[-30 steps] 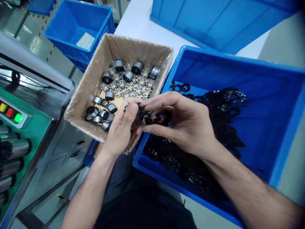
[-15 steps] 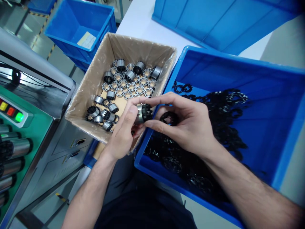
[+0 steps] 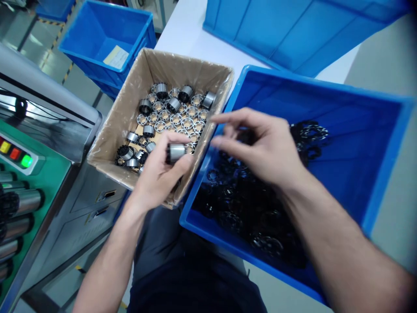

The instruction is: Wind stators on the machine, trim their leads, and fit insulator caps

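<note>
My left hand (image 3: 158, 174) is closed around a small metal cylinder part (image 3: 177, 152) over the near right corner of a plastic-lined cardboard box (image 3: 110, 126). Several similar metal ring parts (image 3: 172, 114) lie in that box. My right hand (image 3: 260, 145) hovers over the blue bin (image 3: 384, 174), fingers curled, thumb and forefinger apart; it is motion-blurred, and a dark shape sits behind the fingers that I cannot make out. Several black plastic rings (image 3: 241, 204) fill the bin's floor.
A machine panel (image 3: 19, 161) with yellow, red and green buttons stands at the left, metal rollers below it. Another blue bin (image 3: 107, 39) sits on the floor behind the box, and a third blue bin (image 3: 293, 26) on the white table at the back.
The hands have separated. My left hand kept the metal cylinder and moved left over the box; my right hand lifted away to the right over the blue bin.
</note>
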Demonstrator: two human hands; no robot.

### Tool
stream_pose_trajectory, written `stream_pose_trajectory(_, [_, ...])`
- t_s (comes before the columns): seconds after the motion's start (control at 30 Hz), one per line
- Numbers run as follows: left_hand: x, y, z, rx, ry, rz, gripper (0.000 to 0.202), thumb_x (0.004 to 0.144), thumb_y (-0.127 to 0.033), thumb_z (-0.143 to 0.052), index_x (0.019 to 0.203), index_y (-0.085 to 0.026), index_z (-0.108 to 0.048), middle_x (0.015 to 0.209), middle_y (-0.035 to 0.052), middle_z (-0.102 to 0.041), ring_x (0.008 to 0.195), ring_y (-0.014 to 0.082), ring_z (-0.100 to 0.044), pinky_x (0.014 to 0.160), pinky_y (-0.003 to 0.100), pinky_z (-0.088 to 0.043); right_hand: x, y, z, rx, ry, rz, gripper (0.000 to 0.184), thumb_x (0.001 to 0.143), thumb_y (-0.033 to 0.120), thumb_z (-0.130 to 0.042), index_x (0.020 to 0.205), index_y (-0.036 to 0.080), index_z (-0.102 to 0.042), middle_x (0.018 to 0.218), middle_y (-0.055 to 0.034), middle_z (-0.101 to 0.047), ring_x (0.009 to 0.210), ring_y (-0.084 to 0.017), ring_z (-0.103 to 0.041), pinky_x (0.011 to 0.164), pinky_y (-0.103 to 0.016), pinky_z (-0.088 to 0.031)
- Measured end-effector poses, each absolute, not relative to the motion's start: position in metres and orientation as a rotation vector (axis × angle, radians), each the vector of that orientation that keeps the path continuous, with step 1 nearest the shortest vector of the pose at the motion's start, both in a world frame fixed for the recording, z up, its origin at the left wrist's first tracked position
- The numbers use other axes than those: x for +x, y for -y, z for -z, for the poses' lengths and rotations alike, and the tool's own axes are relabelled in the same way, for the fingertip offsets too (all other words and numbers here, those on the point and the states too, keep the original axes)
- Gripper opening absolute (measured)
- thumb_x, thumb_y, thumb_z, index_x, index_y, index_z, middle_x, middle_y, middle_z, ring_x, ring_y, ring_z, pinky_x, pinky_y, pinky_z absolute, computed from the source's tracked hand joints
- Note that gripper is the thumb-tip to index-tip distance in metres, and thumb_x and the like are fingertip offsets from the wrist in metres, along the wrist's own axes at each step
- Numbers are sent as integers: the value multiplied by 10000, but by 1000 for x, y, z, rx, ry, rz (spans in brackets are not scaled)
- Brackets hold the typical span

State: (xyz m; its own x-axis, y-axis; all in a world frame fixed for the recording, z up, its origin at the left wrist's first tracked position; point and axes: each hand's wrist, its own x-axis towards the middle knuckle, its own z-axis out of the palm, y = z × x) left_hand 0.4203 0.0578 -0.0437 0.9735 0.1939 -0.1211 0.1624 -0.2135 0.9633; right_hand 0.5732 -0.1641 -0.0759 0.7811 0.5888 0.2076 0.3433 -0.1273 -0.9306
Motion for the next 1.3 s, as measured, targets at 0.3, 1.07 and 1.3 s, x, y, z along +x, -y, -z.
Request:
stream_pose_trajectory(0.3, [445, -102, 24, 2866, 22, 350, 364, 1189, -492, -686, 1343, -193, -824, 1403, 197, -750, 1361, 448, -604, 1274, 675, -512, 609, 180, 130, -2743, 436, -465, 653, 1110, 234, -730, 1738, 100, -610, 1766, -359, -545, 1656, -584, -556, 1311, -777, -546])
stream_pose_trajectory(1.07, [477, -113, 17, 2558, 85, 98, 201, 1036, -281, -845, 1235, -252, -838, 1342, 125, -763, 1282, 349, -727, 1053, 525, -650, 624, 209, 84, -2493, 400, -204, 471, 857, 141, -866, 1320, 226, -881, 1178, -121, -909, 939, -315, -811, 934, -479, -651])
stream_pose_trajectory(1.3, [454, -81, 8, 1353, -395, -48, 330, 1053, -495, -767, 1248, -230, -741, 1369, 120, -846, 1085, 268, -870, 655, 310, -660, 583, 180, 47, -1697, 493, -274, 267, 873, 323, -1024, 1013, 274, -803, 872, -17, -827, 770, -231, -783, 772, -401, -644])
